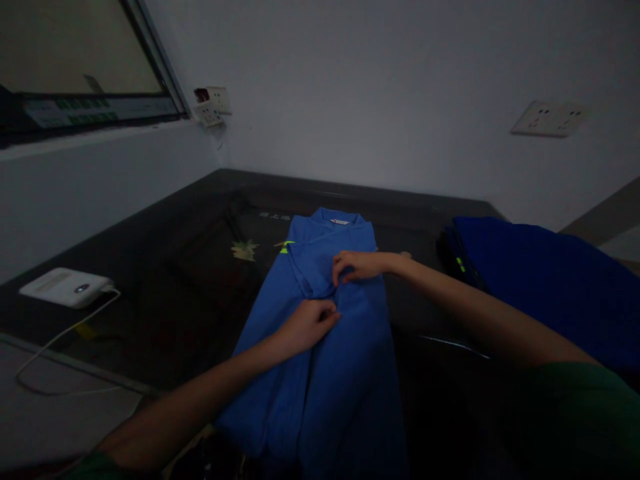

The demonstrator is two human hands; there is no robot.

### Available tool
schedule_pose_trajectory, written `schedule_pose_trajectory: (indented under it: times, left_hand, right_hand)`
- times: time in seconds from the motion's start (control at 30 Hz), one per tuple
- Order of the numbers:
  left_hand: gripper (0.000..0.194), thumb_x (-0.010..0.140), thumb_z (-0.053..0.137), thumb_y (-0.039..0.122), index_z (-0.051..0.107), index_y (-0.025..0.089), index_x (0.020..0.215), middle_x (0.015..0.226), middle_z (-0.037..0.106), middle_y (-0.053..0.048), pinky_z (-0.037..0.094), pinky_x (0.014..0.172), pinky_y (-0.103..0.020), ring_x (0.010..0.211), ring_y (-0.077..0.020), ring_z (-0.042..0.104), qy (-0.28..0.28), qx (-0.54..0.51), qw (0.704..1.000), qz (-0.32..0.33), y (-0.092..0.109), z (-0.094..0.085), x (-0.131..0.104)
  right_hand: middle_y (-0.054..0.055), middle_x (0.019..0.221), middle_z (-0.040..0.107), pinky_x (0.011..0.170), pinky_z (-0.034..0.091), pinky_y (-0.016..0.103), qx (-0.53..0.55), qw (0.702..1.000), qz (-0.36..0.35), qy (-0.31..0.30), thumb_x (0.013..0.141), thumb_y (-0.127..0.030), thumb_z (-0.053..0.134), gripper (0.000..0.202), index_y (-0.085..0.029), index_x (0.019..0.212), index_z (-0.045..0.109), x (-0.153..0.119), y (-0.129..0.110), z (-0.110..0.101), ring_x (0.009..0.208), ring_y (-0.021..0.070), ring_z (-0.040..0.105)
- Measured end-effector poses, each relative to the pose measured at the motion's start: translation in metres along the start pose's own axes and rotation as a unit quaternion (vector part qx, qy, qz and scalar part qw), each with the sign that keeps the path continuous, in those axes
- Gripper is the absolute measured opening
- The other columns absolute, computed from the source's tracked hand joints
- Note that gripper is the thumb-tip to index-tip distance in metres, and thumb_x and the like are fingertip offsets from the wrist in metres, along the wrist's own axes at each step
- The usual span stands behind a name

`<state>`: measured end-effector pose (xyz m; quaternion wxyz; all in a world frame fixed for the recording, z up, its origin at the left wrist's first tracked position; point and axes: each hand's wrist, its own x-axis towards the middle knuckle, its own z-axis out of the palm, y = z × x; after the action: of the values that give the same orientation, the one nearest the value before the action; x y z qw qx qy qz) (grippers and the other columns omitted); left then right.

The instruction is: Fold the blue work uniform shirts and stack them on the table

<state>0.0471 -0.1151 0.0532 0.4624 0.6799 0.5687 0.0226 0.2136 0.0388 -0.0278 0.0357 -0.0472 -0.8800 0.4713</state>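
At left, a white device [65,287] lies on the tabletop [170,287]. Our left hand [310,325] curls against the blue shirt [353,360], lying mid-tabletop, collar away from us; our right hand [360,265] bends over its folded sleeve [313,267]. Whether either grips the shirt, we cannot tell. Farther right lies darker blue cloth [545,280].

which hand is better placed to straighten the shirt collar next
Probably the right hand: it is nearer the collar, while the left hand is lower down the blue shirt.
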Motion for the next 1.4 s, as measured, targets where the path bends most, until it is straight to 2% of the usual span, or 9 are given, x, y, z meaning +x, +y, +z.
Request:
schedule_pose_trajectory:
  times: [0.17, 0.3, 0.5, 0.7, 0.83, 1.03, 1.1, 1.27, 1.4]
  left_hand:
    - [0.014, 0.085, 0.050, 0.029, 0.051, 0.017, 0.092, 0.063, 0.052, 0.006, 0.034, 0.048, -0.020, 0.052, -0.0102, 0.048, -0.032, -0.145, 0.987, -0.065, 0.013, 0.009, -0.024]
    - [0.043, 0.075, 0.064, 0.029, 0.050, 0.018, 0.114, 0.079, 0.064, 0.000, 0.043, 0.054, -0.023, 0.065, -0.0153, 0.060, -0.031, -0.094, 0.990, -0.099, 0.023, 0.030, -0.077]
    - [0.044, 0.076, 0.065, 0.027, 0.055, 0.026, 0.119, 0.104, 0.070, -0.005, 0.055, 0.080, -0.034, 0.093, -0.0231, 0.068, 0.084, -0.026, 0.990, -0.110, 0.019, 0.073, -0.169]
    - [0.049, 0.080, 0.065, 0.028, 0.049, 0.027, 0.127, 0.121, 0.064, -0.009, 0.055, 0.090, -0.036, 0.104, -0.0220, 0.066, 0.223, -0.052, 0.972, -0.050, 0.001, 0.105, -0.219]
    - [0.037, 0.077, 0.068, 0.030, 0.055, 0.021, 0.110, 0.104, 0.068, -0.009, 0.057, 0.081, -0.035, 0.092, -0.0212, 0.068, 0.258, -0.104, 0.956, -0.094, -0.019, 0.128, -0.231]
    - [0.031, 0.076, 0.067, 0.036, 0.058, 0.018, 0.099, 0.095, 0.068, -0.006, 0.052, 0.081, -0.035, 0.091, -0.0221, 0.064, 0.254, -0.137, 0.943, -0.167, -0.032, 0.158, -0.217]
    - [0.022, 0.085, 0.057, 0.040, 0.061, 0.018, 0.090, 0.087, 0.068, -0.004, 0.050, 0.077, -0.031, 0.084, -0.0201, 0.064, 0.230, -0.153, 0.949, -0.151, -0.027, 0.156, -0.214]
    - [0.053, 0.094, 0.034, 0.058, 0.060, 0.018, 0.072, 0.076, 0.065, -0.005, 0.046, 0.071, -0.027, 0.074, -0.0179, 0.062, 0.084, -0.192, 0.978, -0.002, 0.009, 0.134, -0.214]
    - [0.065, 0.090, 0.024, 0.069, 0.052, 0.018, 0.060, 0.066, 0.056, -0.003, 0.045, 0.064, -0.025, 0.063, -0.0150, 0.056, 0.050, -0.234, 0.970, 0.036, 0.024, 0.123, -0.211]
  right_hand:
    - [0.003, 0.092, 0.066, 0.084, 0.043, 0.035, -0.063, 0.997, 0.047, 0.001, 0.075, -0.013, 0.065, 0.022, -0.028, 0.089, 0.075, 0.000, 0.005, 0.005, 0.089, 0.0196, 0.055]
    - [0.004, 0.089, 0.067, 0.076, 0.043, 0.035, -0.094, 0.992, 0.075, 0.027, 0.072, -0.015, 0.068, 0.016, -0.026, 0.082, 0.074, 0.002, 0.001, 0.004, 0.086, 0.0217, 0.056]
    - [0.000, 0.079, 0.067, 0.067, 0.042, 0.028, -0.035, 0.996, 0.077, 0.008, 0.075, -0.027, 0.068, 0.009, -0.022, 0.082, 0.070, 0.007, -0.002, -0.001, 0.071, 0.0164, 0.058]
    - [0.001, 0.081, 0.068, 0.071, 0.043, 0.029, 0.011, 0.997, 0.074, -0.006, 0.077, -0.029, 0.065, 0.013, -0.019, 0.084, 0.069, 0.009, 0.004, 0.004, 0.075, 0.0168, 0.059]
    - [0.001, 0.081, 0.068, 0.073, 0.043, 0.029, 0.026, 0.997, 0.072, 0.002, 0.078, -0.031, 0.065, 0.013, -0.020, 0.084, 0.069, 0.011, 0.006, 0.011, 0.077, 0.0170, 0.059]
    - [0.001, 0.082, 0.066, 0.074, 0.042, 0.030, 0.016, 0.994, 0.102, 0.018, 0.079, -0.034, 0.065, 0.016, -0.020, 0.085, 0.068, 0.012, 0.005, 0.016, 0.078, 0.0174, 0.058]
    - [0.002, 0.082, 0.066, 0.076, 0.042, 0.031, 0.027, 0.993, 0.115, 0.023, 0.078, -0.035, 0.067, 0.017, -0.019, 0.084, 0.069, 0.010, 0.003, 0.014, 0.079, 0.0183, 0.059]
    - [0.002, 0.073, 0.065, 0.072, 0.043, 0.031, 0.051, 0.989, 0.136, -0.003, 0.076, -0.041, 0.070, 0.022, -0.019, 0.078, 0.070, 0.006, 0.004, 0.000, 0.076, 0.0181, 0.059]
    - [0.002, 0.070, 0.065, 0.071, 0.043, 0.031, 0.042, 0.985, 0.167, -0.028, 0.073, -0.041, 0.072, 0.024, -0.018, 0.076, 0.071, 0.009, 0.004, -0.013, 0.072, 0.0166, 0.059]
